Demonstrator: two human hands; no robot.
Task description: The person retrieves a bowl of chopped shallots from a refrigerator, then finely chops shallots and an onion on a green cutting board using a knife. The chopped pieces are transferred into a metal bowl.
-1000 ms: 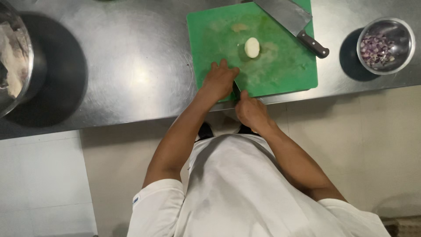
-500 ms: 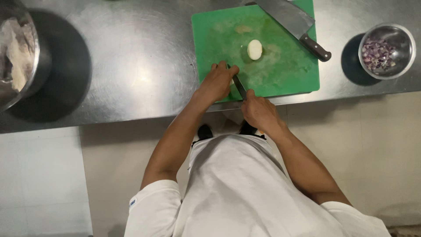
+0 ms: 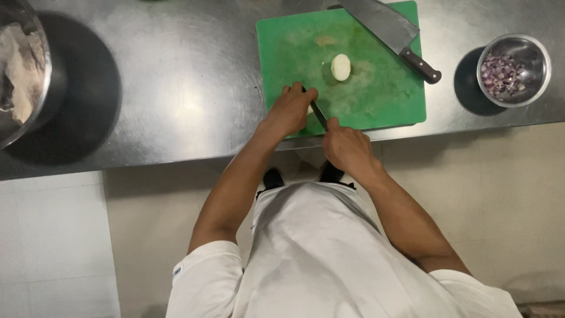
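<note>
steel counter (image 3: 176, 88), green cutting board (image 3: 382, 100), two bowls (image 3: 513, 69)

— What's the person wearing?

— A white short-sleeved top, plain and loose, seen from above. The sleeves (image 3: 203, 265) end above the elbow, so both forearms are bare.

— Any markings?

— A small blue mark on the hem of the left sleeve, too small to make out. Nothing else on the cloth.

— Gloves, rings, a watch?

— None visible. The left hand (image 3: 289, 112) and right hand (image 3: 347, 147) are bare, wrists too.

— And lower down?

— Dark shoes (image 3: 272, 178) show just past the top's front edge; the rest is hidden by the white cloth.
</note>
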